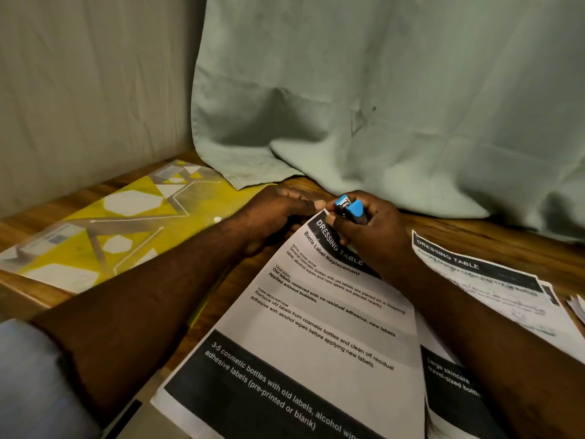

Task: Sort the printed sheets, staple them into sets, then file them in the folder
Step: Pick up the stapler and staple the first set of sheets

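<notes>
A printed set headed "DRESSING TABLE, Bottle Label Replacement" [319, 315] lies in front of me on the wooden table. My right hand [367, 236] grips a small blue stapler [349, 210] at the set's top left corner. My left hand [278, 213] pinches that same corner of the sheets just left of the stapler. A second printed "DRESSING TABLE" sheet [481, 280] lies to the right, partly under my right forearm. The yellow plastic folder [104, 229] with white hexagons lies flat at the left.
A pale green cloth [380, 106] hangs down onto the table's far edge just behind my hands. More sheets [579, 305] show at the right edge. A wall covering [88, 90] closes the left side. Another sheet [449, 384] lies under the front set.
</notes>
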